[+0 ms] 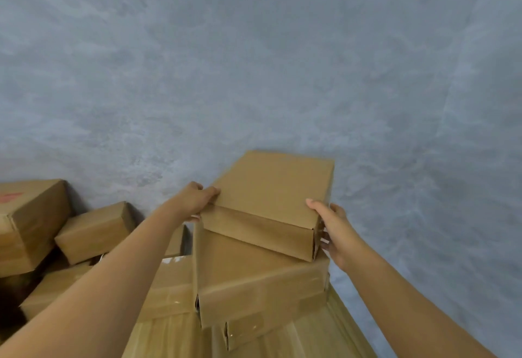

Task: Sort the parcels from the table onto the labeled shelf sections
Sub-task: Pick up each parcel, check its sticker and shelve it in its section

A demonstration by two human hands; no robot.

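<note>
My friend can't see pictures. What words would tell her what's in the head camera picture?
Two bare hands grip a small cardboard box by its sides, the left hand and the right hand, at the top of a stack of larger brown boxes. More cardboard boxes lie jumbled at the lower left, with a grey mottled wall behind.

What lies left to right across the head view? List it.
Box with a red mark → small box → left hand → top box held in both hands → right hand.
</note>
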